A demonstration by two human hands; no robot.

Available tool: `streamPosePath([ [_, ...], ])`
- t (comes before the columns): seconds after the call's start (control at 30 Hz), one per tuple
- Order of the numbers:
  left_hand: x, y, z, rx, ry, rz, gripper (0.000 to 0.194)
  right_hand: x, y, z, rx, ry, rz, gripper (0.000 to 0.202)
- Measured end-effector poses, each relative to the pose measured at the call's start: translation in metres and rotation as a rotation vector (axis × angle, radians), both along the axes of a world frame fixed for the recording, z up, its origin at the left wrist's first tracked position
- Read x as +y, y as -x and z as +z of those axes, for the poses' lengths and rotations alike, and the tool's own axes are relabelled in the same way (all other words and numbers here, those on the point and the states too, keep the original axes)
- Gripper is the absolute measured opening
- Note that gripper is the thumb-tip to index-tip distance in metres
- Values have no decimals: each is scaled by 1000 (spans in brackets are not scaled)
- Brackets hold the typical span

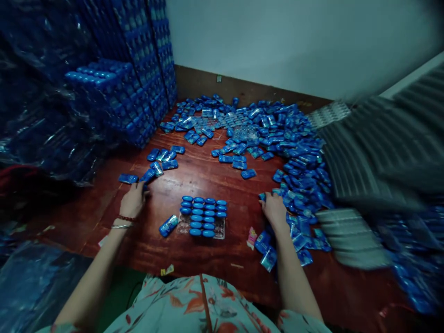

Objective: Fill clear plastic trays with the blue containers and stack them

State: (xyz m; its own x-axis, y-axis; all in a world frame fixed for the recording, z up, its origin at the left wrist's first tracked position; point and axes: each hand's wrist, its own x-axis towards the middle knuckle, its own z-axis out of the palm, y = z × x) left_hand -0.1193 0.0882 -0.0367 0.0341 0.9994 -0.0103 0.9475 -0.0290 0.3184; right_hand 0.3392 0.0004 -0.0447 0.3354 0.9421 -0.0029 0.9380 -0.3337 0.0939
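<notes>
My left hand (132,202) is at the left of the table, its fingers curled onto a small blue case beside a loose group of similar blue cases (169,164). On the right, my right hand (275,210) lies at the edge of a large heap of blue cases (294,157). Its thumb and fingers close on a small blue case (262,196). Between the hands, several blue cases (203,212) stand in rows in a clear plastic tray (219,229); some slots at its near corners hold none. One blue case (169,225) lies just left of the tray.
Tall stacks of filled blue trays (138,69) rise at the back left, partly wrapped in plastic. Stacked pale moulded trays (367,148) stand on the right, blurred. A pink wrapper (251,237) lies near my right wrist. A wall (277,41) closes off the back.
</notes>
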Motion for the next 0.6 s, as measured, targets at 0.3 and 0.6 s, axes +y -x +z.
streamPosePath([
  [0.3,-101,-62,21,-593,-218,-195,14,-37,44,3,74,78,374,52],
  [0.6,-87,-65,-10,-470,-299,-518,27,-47,26,-18,407,-166,370,40],
])
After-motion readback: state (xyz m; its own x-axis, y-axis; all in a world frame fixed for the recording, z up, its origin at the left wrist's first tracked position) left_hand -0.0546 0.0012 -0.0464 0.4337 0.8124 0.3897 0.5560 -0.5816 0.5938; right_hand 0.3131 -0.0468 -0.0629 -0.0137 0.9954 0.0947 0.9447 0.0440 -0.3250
